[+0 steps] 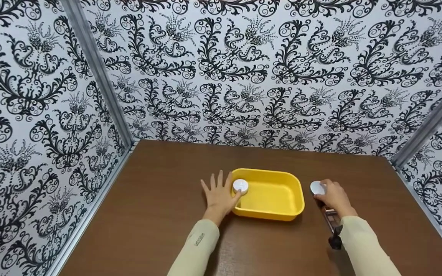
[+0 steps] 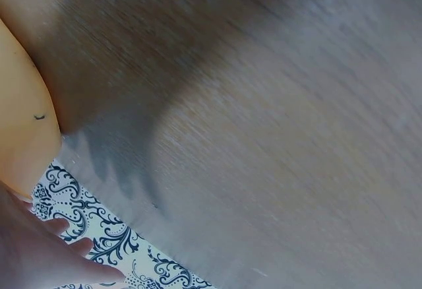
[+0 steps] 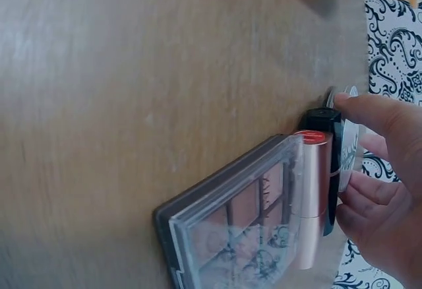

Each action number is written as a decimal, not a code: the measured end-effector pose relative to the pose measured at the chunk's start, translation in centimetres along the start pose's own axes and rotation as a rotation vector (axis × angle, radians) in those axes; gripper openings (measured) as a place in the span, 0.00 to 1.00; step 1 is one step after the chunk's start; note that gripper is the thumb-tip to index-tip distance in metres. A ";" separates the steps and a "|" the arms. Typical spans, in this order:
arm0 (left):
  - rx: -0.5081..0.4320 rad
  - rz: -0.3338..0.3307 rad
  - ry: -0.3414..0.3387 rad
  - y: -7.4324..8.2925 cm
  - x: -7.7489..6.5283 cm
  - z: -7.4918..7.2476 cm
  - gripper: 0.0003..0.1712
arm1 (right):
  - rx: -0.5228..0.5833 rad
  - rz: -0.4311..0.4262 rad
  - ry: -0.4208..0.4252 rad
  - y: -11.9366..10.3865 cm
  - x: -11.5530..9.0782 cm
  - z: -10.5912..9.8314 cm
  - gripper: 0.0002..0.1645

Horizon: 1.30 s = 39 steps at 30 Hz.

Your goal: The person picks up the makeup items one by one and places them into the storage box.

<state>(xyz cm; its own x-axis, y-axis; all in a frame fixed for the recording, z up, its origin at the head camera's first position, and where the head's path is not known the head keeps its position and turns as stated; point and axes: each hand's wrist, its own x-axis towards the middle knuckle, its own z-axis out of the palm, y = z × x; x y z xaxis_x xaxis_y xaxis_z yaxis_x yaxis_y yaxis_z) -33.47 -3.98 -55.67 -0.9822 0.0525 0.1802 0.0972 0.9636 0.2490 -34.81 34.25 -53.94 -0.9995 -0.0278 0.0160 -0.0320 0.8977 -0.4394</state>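
My left hand (image 1: 219, 197) rests at the left rim of a yellow plastic basin (image 1: 297, 209), fingers spread and thumb reaching over the rim. Beside that thumb, inside the basin, is a small white round container (image 1: 240, 186). To the basin's right, my right hand (image 1: 334, 197) pinches a pale round compact (image 1: 316, 188) by its edges. The right wrist view shows this compact (image 3: 349, 150) edge-on, between thumb and fingers. Right next to it stand a black tube (image 3: 334, 170) and a rose-gold lipstick tube (image 3: 312, 196), with a clear-lidded makeup palette (image 3: 241, 229) alongside.
The brown wooden table (image 1: 159, 184) is bounded at the back and sides by patterned black-and-white walls (image 1: 236, 76) with metal corner posts (image 1: 98, 73). A dark object (image 1: 335, 242) lies by the right forearm.
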 end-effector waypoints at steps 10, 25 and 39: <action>-0.001 -0.008 -0.017 0.0 0.0 0.0 0.46 | 0.002 -0.010 0.042 -0.3 0.3 -0.9 0.37; -0.004 -0.014 -0.038 0.0 0.0 0.1 0.47 | -0.013 -0.036 0.067 -0.8 -0.1 -1.7 0.36; -0.011 -0.011 -0.032 0.1 0.1 -0.1 0.47 | -0.020 -0.081 0.087 -1.9 -0.6 -2.0 0.38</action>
<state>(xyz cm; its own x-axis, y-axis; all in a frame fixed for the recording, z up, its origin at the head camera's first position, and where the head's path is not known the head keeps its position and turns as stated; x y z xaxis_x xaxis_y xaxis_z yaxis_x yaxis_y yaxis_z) -33.50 -3.92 -55.56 -0.9879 0.0506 0.1466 0.0880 0.9613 0.2612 -34.14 33.39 -51.34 -0.9896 -0.0635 0.1291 -0.1121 0.9028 -0.4152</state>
